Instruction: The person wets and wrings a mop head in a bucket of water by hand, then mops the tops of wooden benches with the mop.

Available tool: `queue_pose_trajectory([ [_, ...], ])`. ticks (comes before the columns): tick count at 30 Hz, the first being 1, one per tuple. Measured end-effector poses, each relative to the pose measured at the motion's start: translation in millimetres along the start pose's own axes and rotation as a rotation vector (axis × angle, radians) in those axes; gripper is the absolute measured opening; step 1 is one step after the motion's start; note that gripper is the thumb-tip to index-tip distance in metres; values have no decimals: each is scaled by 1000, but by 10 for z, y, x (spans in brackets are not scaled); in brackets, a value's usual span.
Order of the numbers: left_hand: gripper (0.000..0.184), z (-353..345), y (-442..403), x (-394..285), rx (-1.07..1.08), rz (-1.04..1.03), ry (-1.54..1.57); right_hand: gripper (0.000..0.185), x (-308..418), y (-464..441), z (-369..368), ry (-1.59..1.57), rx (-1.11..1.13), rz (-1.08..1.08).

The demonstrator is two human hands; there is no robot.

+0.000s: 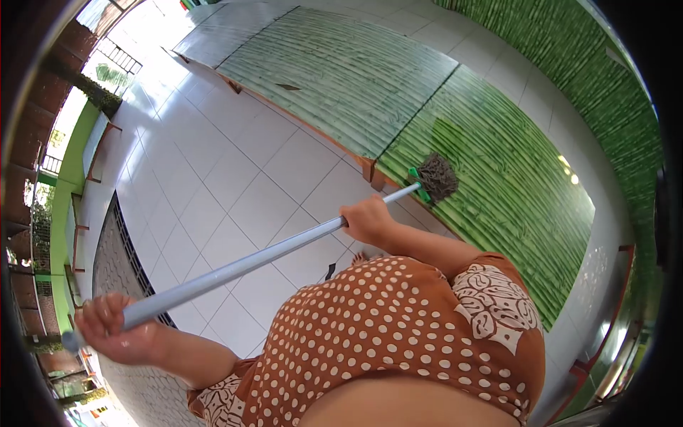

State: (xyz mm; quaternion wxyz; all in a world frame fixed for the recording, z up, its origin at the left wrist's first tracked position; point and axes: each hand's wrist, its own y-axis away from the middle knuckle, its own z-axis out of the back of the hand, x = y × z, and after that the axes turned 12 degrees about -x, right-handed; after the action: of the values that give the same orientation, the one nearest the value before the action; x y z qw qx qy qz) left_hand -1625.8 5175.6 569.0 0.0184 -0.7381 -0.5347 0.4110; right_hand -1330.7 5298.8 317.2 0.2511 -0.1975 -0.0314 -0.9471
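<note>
A mop with a long pale blue-grey handle (249, 263) slants across the view. My left hand (114, 329) is closed around its upper end at the lower left. Farther down the handle, toward the mop head, my right hand (364, 219) grips it with the fingers wrapped round. The mop head (437, 177), dark grey strings on a green plastic clamp (420, 186), rests over the near edge of a low table (512, 185) covered in a green bamboo print.
More bamboo-print tabletop (334, 71) stretches to the far left, with a small dark torn spot (287, 87). White floor tiles (228, 164) lie left of the table. Low benches (99, 146) stand along the left side. A bamboo-patterned wall (569, 64) runs at the upper right.
</note>
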Motion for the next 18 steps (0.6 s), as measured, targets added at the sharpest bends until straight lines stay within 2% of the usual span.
queue_pose_trajectory([
  [3,29,-2,-75,526,-314,53,-55,9,-184,-220,-157,106,-231,-68],
  [5,27,57,74,880,-250,139,59,10,-531,-397,-381,144,-197,-151],
  [7,23,168,310,1369,-230,298,106,11,-1171,-665,-579,180,-188,-236],
  [8,17,54,531,1618,-171,361,16,13,-1534,-773,-607,185,-196,-293],
  [9,15,174,716,1929,-64,360,-242,12,-1825,-852,-457,296,-130,-358],
  [10,15,58,967,2153,-36,536,-217,11,-2470,-949,-613,385,-140,-387],
  [11,17,103,1173,2352,186,719,-193,11,-2775,-978,-418,485,-85,-480],
  [12,21,148,1327,2528,392,812,-77,12,-3176,-974,-330,566,-44,-503],
  [13,26,89,1360,2594,602,782,-203,12,-3279,-938,-27,569,-18,-525],
  [14,27,9,1343,2679,627,784,-137,12,-3451,-921,72,549,-132,-526],
  [18,17,-158,981,2623,513,803,-28,11,-3224,-1002,481,488,-342,-540],
])
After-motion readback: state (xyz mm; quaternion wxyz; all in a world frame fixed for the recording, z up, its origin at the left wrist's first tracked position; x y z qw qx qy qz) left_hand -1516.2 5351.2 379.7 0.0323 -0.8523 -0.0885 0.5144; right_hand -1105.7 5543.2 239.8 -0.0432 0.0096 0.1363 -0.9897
